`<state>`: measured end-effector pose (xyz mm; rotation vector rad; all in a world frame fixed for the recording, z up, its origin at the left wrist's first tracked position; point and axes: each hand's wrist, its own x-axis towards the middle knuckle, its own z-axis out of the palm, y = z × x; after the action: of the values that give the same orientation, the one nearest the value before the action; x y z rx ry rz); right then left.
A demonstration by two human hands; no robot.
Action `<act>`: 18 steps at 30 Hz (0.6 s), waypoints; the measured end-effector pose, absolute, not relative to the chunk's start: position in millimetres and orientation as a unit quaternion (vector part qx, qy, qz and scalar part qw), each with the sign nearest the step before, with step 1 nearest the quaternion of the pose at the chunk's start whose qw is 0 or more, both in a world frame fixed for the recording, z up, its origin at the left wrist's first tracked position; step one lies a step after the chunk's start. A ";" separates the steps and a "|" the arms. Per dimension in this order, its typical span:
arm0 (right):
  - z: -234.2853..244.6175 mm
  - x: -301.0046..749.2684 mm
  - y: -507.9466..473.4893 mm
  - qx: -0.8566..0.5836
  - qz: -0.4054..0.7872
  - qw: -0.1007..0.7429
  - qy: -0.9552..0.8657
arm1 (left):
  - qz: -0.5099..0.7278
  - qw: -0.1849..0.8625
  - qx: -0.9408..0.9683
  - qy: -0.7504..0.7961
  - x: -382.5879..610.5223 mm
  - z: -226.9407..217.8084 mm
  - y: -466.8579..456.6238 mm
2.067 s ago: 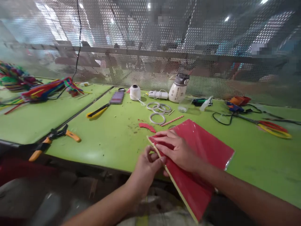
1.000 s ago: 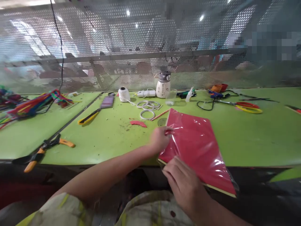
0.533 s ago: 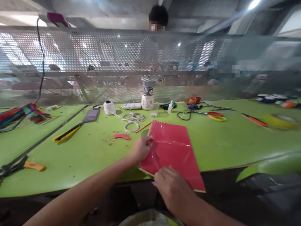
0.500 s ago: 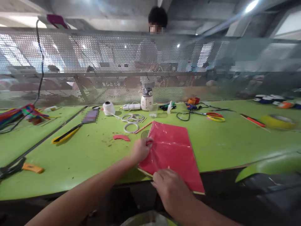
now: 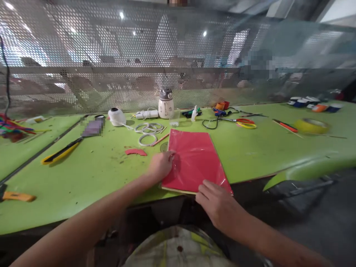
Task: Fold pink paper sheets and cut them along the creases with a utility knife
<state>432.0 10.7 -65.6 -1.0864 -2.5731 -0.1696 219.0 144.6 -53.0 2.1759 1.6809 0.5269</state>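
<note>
Presently, head view only. Red sheet pack (image 5: 191, 161) in a clear plastic sleeve lies flat at the near edge of the green desk (image 5: 91, 174), its near corner just overhanging.

Left hand (image 5: 160, 165) sits at the pack's left edge; fingers curled, tips pinching at the loose sleeve there. Whether they have film or a sheet between them I cannot tell. Right hand (image 5: 218, 204) rests at the pack's near right corner, fingers spread and flat, pressing rather than gripping.

Progress, as a judgement: the pack is squared up and pinned, the sleeve is being worked at its left edge; no sheet is out of it yet, so drawing one out remains.

Around it:
- a cut red crescent scrap (image 5: 135, 151) left of the pack, apart from it
- white rings (image 5: 147, 132) and a thin orange stick (image 5: 160, 139) beyond
- white thread spool (image 5: 116, 116) and a white lidded bottle (image 5: 165, 104) near the perforated screen (image 5: 111, 55)
- yellow utility knife (image 5: 59, 152) far left
- red-and-yellow scissors (image 5: 243, 123) right of centre
- yellow tape roll (image 5: 310, 126) far right
</note>
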 end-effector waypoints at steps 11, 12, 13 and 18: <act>-69.4 439.7 -14.5 -0.475 0.016 0.208 -0.855 | 0.124 0.066 0.787 0.601 215.3 -42.0 142.2; -70.2 444.7 -13.5 -0.478 -0.004 0.219 -0.851 | 0.119 0.054 0.791 0.597 214.1 -39.1 138.7; -70.8 448.6 -12.1 -0.478 -0.026 0.227 -0.848 | 0.119 0.039 0.798 0.589 212.9 -36.4 134.3; -69.7 452.5 4.3 -0.437 -0.107 0.223 -0.865 | 0.159 0.041 0.917 0.362 204.8 -32.1 110.7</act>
<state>452.5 4.3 -69.7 -1.2078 -2.3885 -0.2953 204.8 110.7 -32.1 2.8094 1.1096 0.4881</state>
